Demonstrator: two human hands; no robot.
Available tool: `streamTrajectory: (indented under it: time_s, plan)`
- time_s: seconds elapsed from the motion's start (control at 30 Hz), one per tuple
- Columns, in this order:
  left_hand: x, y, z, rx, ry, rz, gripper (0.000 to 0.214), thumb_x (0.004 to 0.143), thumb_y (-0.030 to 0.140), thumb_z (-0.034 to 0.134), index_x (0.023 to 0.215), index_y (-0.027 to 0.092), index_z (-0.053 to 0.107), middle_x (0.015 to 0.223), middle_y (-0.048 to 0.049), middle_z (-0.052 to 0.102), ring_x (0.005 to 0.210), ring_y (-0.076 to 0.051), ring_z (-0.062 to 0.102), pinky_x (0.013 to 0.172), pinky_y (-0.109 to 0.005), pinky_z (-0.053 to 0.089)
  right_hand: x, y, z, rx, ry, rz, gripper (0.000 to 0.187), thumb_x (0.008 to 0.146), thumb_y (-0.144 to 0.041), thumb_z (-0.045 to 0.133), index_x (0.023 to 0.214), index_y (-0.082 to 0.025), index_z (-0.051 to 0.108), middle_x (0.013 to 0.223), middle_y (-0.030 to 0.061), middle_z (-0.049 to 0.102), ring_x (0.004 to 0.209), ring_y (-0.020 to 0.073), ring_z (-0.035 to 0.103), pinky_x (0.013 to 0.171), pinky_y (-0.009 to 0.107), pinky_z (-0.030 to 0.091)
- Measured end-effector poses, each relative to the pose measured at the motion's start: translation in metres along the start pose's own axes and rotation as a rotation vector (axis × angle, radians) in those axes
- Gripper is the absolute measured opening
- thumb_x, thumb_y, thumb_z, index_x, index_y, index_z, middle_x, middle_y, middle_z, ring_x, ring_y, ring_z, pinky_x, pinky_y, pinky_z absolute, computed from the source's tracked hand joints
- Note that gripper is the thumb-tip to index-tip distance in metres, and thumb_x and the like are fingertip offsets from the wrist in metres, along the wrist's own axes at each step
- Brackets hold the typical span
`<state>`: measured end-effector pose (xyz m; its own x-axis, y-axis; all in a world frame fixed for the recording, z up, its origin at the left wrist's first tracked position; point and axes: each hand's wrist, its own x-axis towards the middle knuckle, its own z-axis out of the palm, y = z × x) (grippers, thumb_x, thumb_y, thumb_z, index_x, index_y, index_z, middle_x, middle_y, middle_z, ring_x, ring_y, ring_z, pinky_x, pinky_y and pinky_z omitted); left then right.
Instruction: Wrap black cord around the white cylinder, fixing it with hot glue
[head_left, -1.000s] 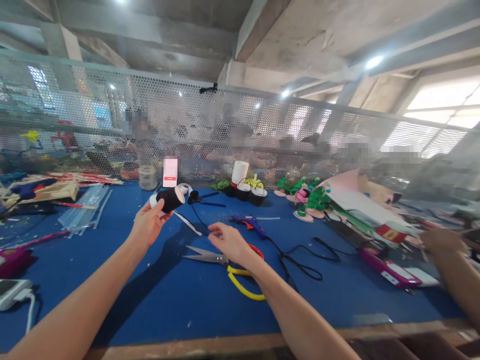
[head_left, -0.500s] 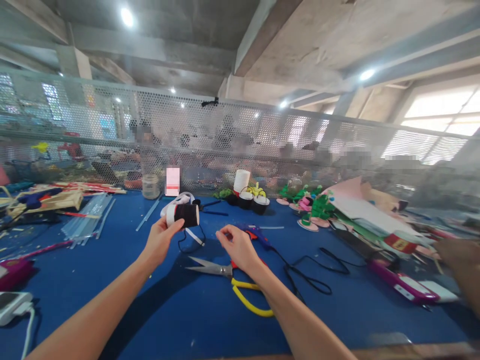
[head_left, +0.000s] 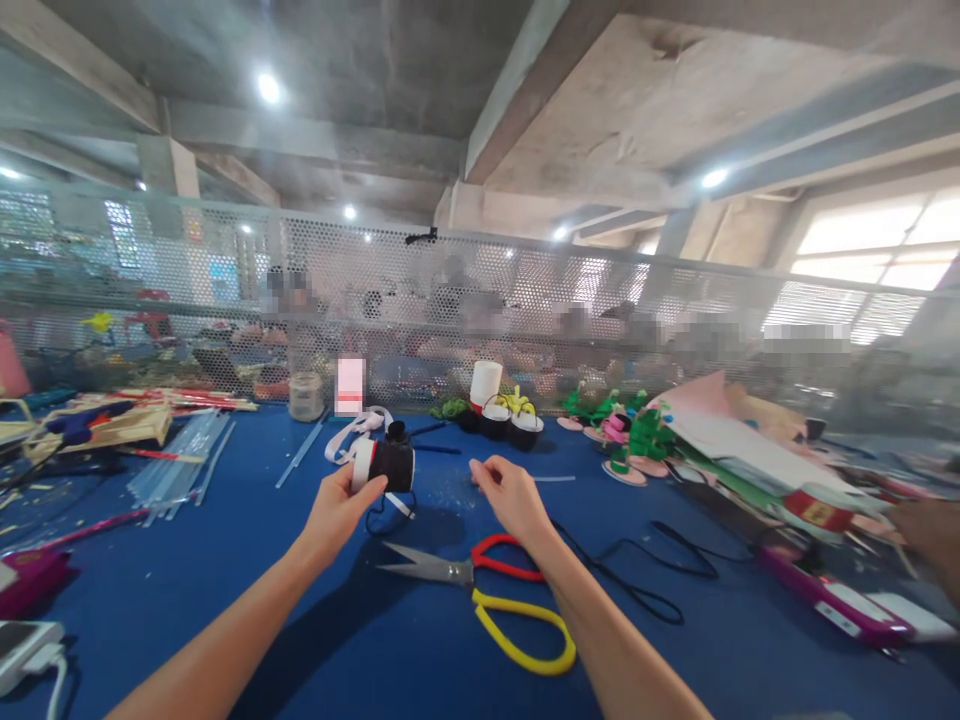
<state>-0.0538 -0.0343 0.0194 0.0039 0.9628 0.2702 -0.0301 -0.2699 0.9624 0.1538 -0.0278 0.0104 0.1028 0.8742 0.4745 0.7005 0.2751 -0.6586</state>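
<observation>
My left hand point(head_left: 339, 518) is closed around a small cylinder wrapped in black point(head_left: 393, 466), with a white end and a thin red line. A thin black cord point(head_left: 373, 522) dangles below it. To the right, apart from the cylinder, my right hand point(head_left: 514, 502) has its thumb and fingers pinched together; whatever is between them cannot be made out. Scissors point(head_left: 454, 572) with one red and one yellow handle lie on the blue table under and in front of my right hand, blades partly spread and pointing left.
Small black-and-white buckets point(head_left: 526, 430) stand at the back beside a white roll point(head_left: 487, 382). Green cactus-like figures point(head_left: 649, 432) are right of them. Clear sticks point(head_left: 177, 470) lie left. A black cable point(head_left: 637, 590) crosses the right side. A perforated screen point(head_left: 405, 330) borders the back.
My right hand has shifted right, widening the gap to the cylinder. It now covers the blue-and-red glue gun seen earlier. The view has tilted up, so everything sits lower.
</observation>
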Motion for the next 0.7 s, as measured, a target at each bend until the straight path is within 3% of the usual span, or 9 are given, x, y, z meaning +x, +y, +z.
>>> streamTrajectory:
  time_s: [0.37, 0.47, 0.6, 0.7]
  plan:
    - [0.000, -0.007, -0.001, 0.106, -0.053, -0.015, 0.023, 0.056, 0.030, 0.062, 0.069, 0.011, 0.061, 0.053, 0.0022, 0.053, 0.050, -0.009, 0.044, 0.048, -0.021, 0.032, 0.011, 0.008, -0.011, -0.033, 0.007, 0.063, 0.025, 0.071, -0.038, 0.040, 0.060, -0.018, 0.052, 0.058, 0.0050, 0.061, 0.057, 0.0176, 0.057, 0.056, 0.025, 0.040]
    - [0.001, -0.007, -0.001, 0.127, -0.066, -0.028, 0.023, 0.055, 0.030, 0.062, 0.069, 0.011, 0.062, 0.053, 0.0025, 0.053, 0.050, -0.009, 0.043, 0.049, -0.020, 0.032, 0.018, 0.012, -0.022, -0.168, -0.002, 0.123, 0.026, 0.074, -0.036, 0.039, 0.067, -0.017, 0.056, 0.067, 0.0056, 0.064, 0.064, 0.0168, 0.059, 0.059, 0.023, 0.040]
    - [0.000, -0.005, -0.001, 0.158, -0.090, -0.028, 0.024, 0.057, 0.029, 0.060, 0.072, 0.010, 0.061, 0.056, 0.0018, 0.054, 0.052, -0.009, 0.042, 0.051, -0.020, 0.033, 0.027, 0.023, -0.036, -0.458, -0.139, 0.175, 0.025, 0.077, -0.029, 0.038, 0.077, -0.015, 0.059, 0.077, 0.0065, 0.065, 0.074, 0.0161, 0.059, 0.062, 0.021, 0.039]
    - [0.000, -0.005, -0.001, 0.182, -0.113, -0.017, 0.026, 0.058, 0.029, 0.059, 0.075, 0.009, 0.061, 0.060, 0.0005, 0.056, 0.055, -0.010, 0.044, 0.054, -0.021, 0.035, 0.026, 0.037, -0.041, -0.545, -0.199, 0.193, 0.020, 0.073, -0.022, 0.043, 0.069, -0.013, 0.060, 0.073, 0.0107, 0.064, 0.074, 0.0202, 0.060, 0.060, 0.023, 0.039]
